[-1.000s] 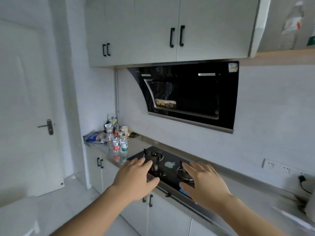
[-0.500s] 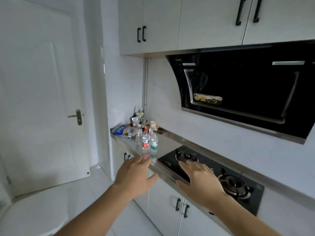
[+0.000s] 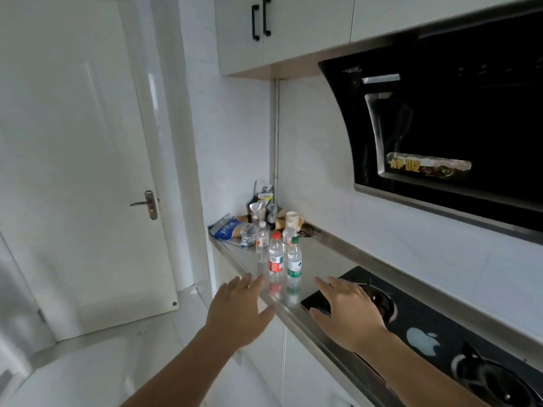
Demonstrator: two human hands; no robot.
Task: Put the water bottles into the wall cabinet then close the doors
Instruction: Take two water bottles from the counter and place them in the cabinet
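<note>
Several clear water bottles stand upright on the steel countertop [image 3: 323,259]. Nearest me are a red-capped, red-labelled bottle [image 3: 276,260] and a green-capped, green-labelled bottle [image 3: 294,263]; a white-capped bottle [image 3: 262,241] and another one [image 3: 288,235] stand behind them. My left hand [image 3: 239,311] hovers open just short of the red-labelled bottle, fingers spread, holding nothing. My right hand [image 3: 348,309] is open too, over the counter edge and the hob's left corner, to the right of the green-labelled bottle. Wall cabinet doors [image 3: 289,26] with black handles are shut overhead.
A black range hood [image 3: 449,121] juts out at the right. A black gas hob [image 3: 440,342] lies in the counter. Bags, packets and stacked paper cups [image 3: 291,220] clutter the far counter corner. A white door [image 3: 73,171] is on the left.
My view has swung left and closer to the bottles. Both open hands have moved off the hob toward the bottles; the open cabinet at the right has left the view.
</note>
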